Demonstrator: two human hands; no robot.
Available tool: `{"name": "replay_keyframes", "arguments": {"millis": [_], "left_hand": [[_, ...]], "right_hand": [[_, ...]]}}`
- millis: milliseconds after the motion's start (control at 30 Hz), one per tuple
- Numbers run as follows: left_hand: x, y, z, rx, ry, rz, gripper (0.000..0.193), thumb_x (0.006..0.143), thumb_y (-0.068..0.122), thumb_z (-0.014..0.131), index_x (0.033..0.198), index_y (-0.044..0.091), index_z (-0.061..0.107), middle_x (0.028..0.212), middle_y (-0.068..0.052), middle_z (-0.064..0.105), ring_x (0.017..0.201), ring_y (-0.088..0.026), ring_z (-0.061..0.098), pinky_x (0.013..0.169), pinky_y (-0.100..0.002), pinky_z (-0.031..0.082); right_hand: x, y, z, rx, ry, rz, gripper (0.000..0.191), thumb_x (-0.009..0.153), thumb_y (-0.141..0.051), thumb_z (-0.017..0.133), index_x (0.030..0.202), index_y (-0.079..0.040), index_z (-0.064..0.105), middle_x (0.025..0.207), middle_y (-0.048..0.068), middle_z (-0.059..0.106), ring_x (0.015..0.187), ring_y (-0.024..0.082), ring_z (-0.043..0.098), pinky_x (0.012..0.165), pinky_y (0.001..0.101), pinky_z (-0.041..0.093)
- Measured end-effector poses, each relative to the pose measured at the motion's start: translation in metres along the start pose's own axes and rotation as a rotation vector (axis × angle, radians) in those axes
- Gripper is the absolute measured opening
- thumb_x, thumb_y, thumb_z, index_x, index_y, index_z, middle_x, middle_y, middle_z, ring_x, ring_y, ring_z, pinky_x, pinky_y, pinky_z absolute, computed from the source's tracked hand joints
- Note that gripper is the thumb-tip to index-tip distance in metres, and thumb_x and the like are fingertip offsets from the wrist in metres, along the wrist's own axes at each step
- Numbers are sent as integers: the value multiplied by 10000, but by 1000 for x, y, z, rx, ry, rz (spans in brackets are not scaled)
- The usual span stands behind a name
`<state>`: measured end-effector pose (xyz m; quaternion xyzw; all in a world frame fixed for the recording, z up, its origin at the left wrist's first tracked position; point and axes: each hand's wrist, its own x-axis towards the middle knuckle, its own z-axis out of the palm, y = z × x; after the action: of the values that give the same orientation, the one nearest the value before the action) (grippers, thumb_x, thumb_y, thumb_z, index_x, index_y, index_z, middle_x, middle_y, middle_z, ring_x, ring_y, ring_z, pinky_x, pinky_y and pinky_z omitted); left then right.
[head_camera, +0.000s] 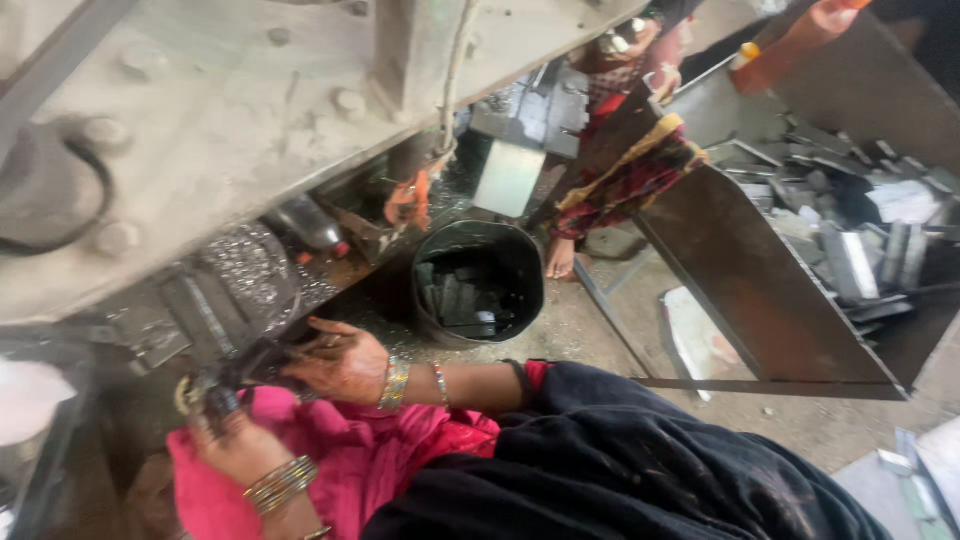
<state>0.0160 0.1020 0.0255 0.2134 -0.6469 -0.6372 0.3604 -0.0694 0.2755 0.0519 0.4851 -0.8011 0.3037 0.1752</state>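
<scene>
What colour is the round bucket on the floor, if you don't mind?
The bucket is black, seen in the head view.

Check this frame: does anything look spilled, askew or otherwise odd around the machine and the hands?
Yes: shiny metal shavings lie scattered over the machine bed beside the right hand, and flat metal pieces sit in a jumbled heap in the brown bin.

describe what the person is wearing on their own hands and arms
The right hand has a stack of gold and silver metal bangles at the wrist, then a thinner beaded bracelet and a dark band further up the forearm. The left hand wears several gold bangles. Bright pink cloth and a black garment cover the arms behind.
</scene>
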Motion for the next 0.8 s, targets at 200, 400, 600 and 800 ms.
{"name": "replay_keyframes", "arguments": {"millis": [200, 400, 600, 800], "left_hand": [[-5, 19, -2, 18, -15, 40, 362, 1093, 127, 598, 1407, -54, 621, 1351, -135, 681, 1200, -204, 642, 1054, -307, 527], [-10, 26, -3, -122, -17, -44, 309, 1075, 91, 600, 1356, -36, 612, 1362, -117, 653, 1195, -192, 653, 1002, -296, 575], [-9, 12, -5, -14, -63, 152, 306, 1112, 136, 652, 1355, -49, 635, 1459, -140, 631, 1236, -220, 664, 995, -322, 591], [-9, -3, -10, -143, -22, 32, 294, 1085, 133, 671, 1335, -20, 649, 1321, -109, 687, 1138, -189, 692, 894, -294, 604]], "right_hand": [[-2, -3, -4, 34, 8, 18, 365, 873, -222, 741, 1235, -184, 714, 1211, 29, 745, 1130, 173, 728, 1172, 458, 502], [-4, -9, -1, 35, 13, 89, 217, 964, -226, 696, 1176, -198, 728, 1215, 6, 751, 1073, 159, 727, 1131, 410, 522], [-7, -10, 0, -39, -25, 92, 275, 912, -242, 700, 1185, -222, 722, 1171, -31, 752, 1075, 157, 733, 1147, 396, 527], [-8, -9, 3, -24, -22, 84, 289, 901, -253, 683, 1188, -225, 705, 1190, -21, 755, 1081, 168, 729, 1130, 400, 532]]}}
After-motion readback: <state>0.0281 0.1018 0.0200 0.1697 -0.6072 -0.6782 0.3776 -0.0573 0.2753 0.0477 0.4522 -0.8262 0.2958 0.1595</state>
